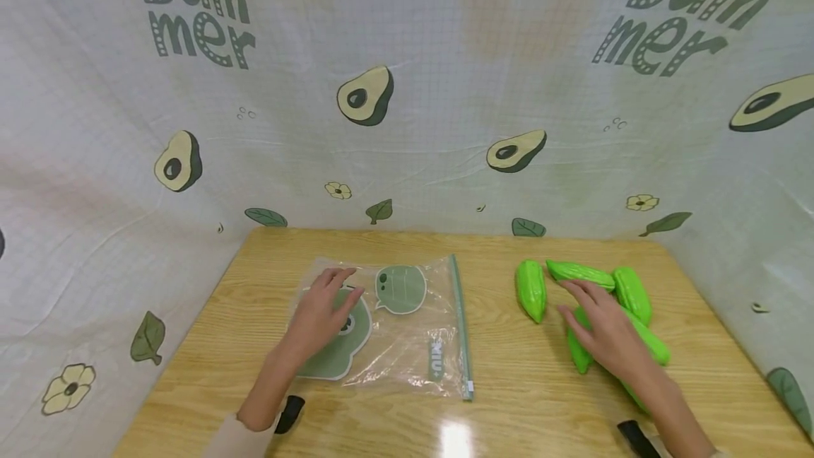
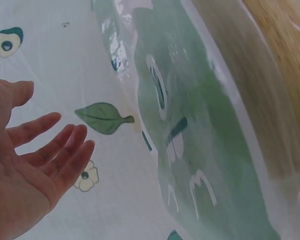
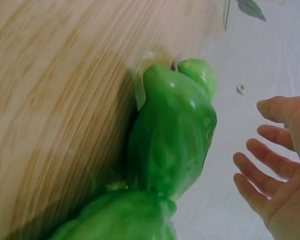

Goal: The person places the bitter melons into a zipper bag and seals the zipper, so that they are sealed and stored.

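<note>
A clear zip bag [image 1: 407, 352] with green printed shapes lies flat on the table, its slider strip on the right side. My left hand [image 1: 324, 316] hovers over the bag's left part, fingers relaxed and holding nothing. The left wrist view shows that hand [image 2: 35, 170] apart from the bag [image 2: 200, 125]. On the right lie several bright green, ridged vegetables resembling bitter melons [image 1: 632, 295]. Above them hangs my right hand [image 1: 604, 331], loosely spread and partly hiding some. In the right wrist view, a gap separates its fingers from the nearest bitter melon [image 3: 172, 130].
One bitter melon [image 1: 531, 290] lies a little left of the others. The wooden table [image 1: 502, 387] is bordered at the back and sides by a white cloth [image 1: 432, 182] printed with avocados and leaves. Light glares at the table's front.
</note>
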`<action>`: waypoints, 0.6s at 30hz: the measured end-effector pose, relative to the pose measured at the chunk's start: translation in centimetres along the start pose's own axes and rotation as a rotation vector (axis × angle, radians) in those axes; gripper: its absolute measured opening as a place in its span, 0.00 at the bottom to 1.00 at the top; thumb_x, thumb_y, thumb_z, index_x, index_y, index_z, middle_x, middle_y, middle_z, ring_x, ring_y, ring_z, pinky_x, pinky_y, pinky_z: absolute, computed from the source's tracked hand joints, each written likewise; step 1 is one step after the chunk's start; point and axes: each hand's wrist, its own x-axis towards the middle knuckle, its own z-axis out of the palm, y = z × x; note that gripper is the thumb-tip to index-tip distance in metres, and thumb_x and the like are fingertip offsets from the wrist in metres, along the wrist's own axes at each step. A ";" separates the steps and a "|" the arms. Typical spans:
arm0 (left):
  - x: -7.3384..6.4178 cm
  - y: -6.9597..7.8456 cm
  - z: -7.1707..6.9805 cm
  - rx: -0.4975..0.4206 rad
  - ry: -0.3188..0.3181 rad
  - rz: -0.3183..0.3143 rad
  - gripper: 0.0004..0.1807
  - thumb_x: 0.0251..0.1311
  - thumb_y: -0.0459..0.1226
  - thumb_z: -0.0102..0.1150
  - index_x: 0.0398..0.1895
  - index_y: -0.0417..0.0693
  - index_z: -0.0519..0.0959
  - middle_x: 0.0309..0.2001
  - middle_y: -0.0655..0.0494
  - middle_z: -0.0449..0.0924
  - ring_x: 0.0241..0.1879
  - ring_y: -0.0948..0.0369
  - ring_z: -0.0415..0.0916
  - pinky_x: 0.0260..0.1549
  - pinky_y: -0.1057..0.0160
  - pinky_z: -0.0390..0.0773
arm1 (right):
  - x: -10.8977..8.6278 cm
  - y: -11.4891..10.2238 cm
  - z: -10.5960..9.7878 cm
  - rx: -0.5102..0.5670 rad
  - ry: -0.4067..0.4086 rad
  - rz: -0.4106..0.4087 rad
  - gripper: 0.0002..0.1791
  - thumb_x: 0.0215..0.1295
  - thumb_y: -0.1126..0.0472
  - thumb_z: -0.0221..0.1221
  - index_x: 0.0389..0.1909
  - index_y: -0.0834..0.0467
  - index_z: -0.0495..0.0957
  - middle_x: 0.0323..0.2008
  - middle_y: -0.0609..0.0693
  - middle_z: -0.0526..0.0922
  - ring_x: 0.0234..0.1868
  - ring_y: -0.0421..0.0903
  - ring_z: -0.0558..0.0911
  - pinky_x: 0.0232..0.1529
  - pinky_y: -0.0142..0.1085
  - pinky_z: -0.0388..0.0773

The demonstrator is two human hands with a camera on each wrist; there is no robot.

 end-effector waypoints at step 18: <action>1.1 2.7 2.6 -0.029 -0.007 0.047 0.23 0.71 0.42 0.63 0.64 0.40 0.78 0.55 0.44 0.79 0.50 0.49 0.81 0.45 0.49 0.83 | 1.4 -1.5 2.3 0.060 0.008 -0.067 0.30 0.53 0.72 0.72 0.60 0.66 0.78 0.53 0.64 0.81 0.51 0.63 0.81 0.44 0.57 0.80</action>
